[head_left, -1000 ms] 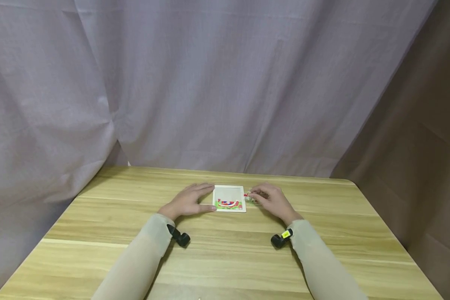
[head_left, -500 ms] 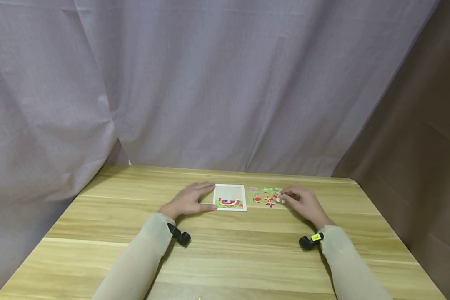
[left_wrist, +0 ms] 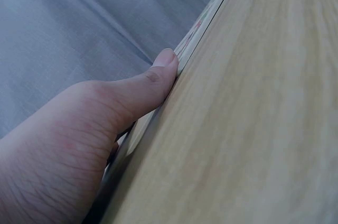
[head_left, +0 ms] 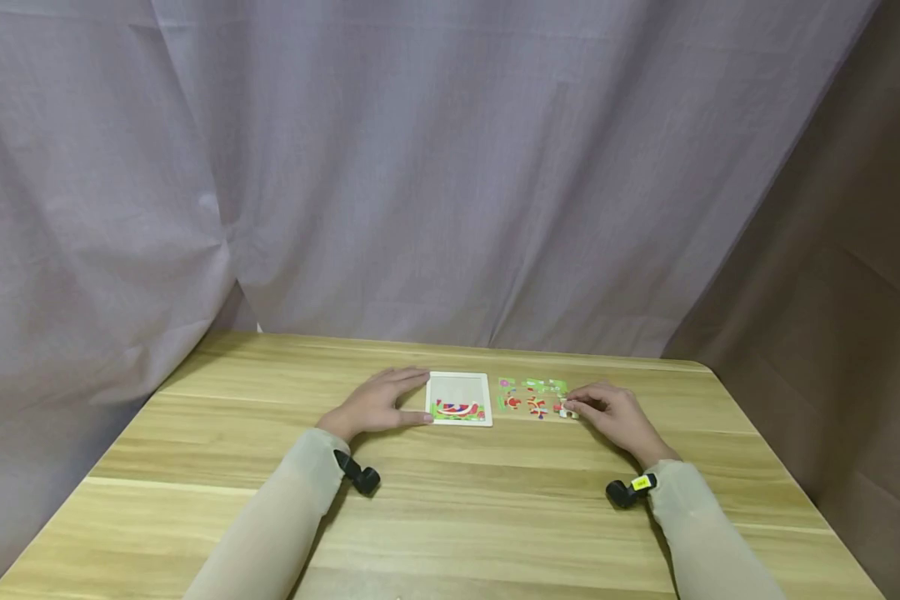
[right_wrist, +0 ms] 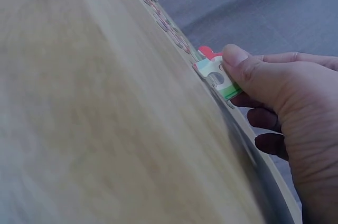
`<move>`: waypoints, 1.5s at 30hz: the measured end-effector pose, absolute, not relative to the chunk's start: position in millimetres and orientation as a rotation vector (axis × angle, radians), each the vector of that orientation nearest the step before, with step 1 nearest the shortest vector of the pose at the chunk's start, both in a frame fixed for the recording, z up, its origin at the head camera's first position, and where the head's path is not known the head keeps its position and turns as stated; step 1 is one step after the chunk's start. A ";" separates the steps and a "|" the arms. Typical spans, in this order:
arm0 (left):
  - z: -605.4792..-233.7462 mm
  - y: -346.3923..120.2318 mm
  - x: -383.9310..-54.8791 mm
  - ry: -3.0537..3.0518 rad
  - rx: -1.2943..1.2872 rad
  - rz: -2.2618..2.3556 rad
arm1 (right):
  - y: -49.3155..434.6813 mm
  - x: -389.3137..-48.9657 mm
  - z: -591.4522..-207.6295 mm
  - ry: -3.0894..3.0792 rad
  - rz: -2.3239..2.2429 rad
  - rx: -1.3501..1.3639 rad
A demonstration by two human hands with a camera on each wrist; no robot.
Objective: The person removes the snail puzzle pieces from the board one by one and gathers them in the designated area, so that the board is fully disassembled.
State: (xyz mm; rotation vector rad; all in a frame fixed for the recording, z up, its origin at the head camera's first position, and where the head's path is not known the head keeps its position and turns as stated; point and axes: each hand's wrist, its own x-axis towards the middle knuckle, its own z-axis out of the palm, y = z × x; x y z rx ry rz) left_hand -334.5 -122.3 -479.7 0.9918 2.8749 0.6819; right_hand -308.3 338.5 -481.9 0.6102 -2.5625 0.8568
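Observation:
A square white puzzle tray (head_left: 489, 400) lies on the table, a strip of fitted red, white and green pieces (head_left: 459, 410) along its near side. My left hand (head_left: 375, 404) rests at the tray's left edge, with thumb and fingers spread along it; the left wrist view shows the thumb (left_wrist: 153, 84) laid straight against the rim. To the right of the loose pieces, my right hand (head_left: 617, 417) pinches a jigsaw piece (right_wrist: 216, 76) between thumb and fingers. This piece is white, red and green, and it is held tilted close over the tabletop.
Several loose jigsaw pieces (head_left: 537, 407) in green, red and white lie between the tray and my right hand. The wooden table (head_left: 450, 500) ends at a grey curtain (head_left: 420, 208) behind, and a brown curtain (head_left: 832, 292) hangs on the right.
My right hand has moved right, from beside the tray's right edge to the far side of the loose pieces, uncovering them. It then shifted slightly nearer with the jigsaw piece. The left hand stayed put.

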 end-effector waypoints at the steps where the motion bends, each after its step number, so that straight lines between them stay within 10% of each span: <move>1: -479.6 -122.3 -334.0 2.873 0.994 0.686 | 338.6 -308.6 -482.1 -2.560 0.849 0.615; 45: -474.5 -120.2 -329.9 2.879 1.003 0.691 | 334.8 -314.4 -489.2 -2.568 0.762 0.697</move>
